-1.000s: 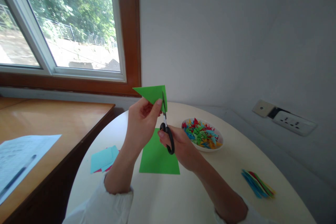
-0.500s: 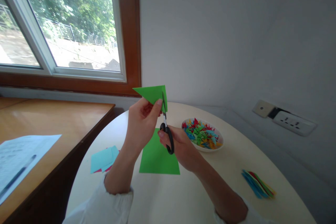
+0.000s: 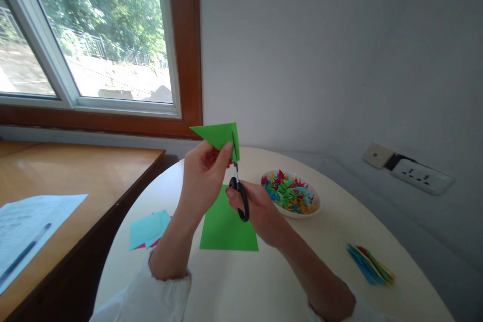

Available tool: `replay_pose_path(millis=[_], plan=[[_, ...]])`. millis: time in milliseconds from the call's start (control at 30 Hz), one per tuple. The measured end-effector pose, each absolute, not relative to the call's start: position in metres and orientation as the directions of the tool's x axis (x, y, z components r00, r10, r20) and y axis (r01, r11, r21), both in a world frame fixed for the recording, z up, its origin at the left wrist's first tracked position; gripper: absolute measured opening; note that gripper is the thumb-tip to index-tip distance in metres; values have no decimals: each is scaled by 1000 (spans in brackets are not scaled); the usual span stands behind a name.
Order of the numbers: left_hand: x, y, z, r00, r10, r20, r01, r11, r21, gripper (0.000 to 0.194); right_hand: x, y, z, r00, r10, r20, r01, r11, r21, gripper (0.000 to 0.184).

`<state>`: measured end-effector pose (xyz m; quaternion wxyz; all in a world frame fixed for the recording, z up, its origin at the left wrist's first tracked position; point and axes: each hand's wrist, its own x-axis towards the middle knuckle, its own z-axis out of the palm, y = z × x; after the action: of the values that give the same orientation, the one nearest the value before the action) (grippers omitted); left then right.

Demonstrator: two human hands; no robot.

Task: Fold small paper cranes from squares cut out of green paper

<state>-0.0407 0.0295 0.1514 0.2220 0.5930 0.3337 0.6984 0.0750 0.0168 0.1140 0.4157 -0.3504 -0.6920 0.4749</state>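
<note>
Held up above the round table is a piece of green paper (image 3: 215, 134) with a pointed left end, which looks folded. My left hand (image 3: 206, 176) pinches its lower edge between thumb and fingers. My right hand (image 3: 260, 206) grips black-handled scissors (image 3: 243, 202), its fingers in the loops. The blades point upward and lie against the paper near its right edge; whether they are cutting through it I cannot tell. Beneath both hands, a larger green sheet (image 3: 228, 229) lies flat on the white table (image 3: 226, 287), partly hidden by my left wrist.
A white bowl (image 3: 302, 215) of small colourful folded-paper pieces stands right of my right hand. Coloured paper strips (image 3: 372, 264) lie farther right. Light blue and red papers (image 3: 149, 229) rest by my left forearm. On the wooden desk (image 3: 124, 171) are a written sheet (image 3: 49, 211) and a pen (image 3: 24, 254).
</note>
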Motion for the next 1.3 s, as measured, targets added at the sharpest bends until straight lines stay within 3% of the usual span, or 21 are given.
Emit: replay_pose_path(millis=[1300], plan=[[-41,27,153,-225,724,652,44,-661,749,24,75,16,113,-401,886,232,93,291,-952,41]])
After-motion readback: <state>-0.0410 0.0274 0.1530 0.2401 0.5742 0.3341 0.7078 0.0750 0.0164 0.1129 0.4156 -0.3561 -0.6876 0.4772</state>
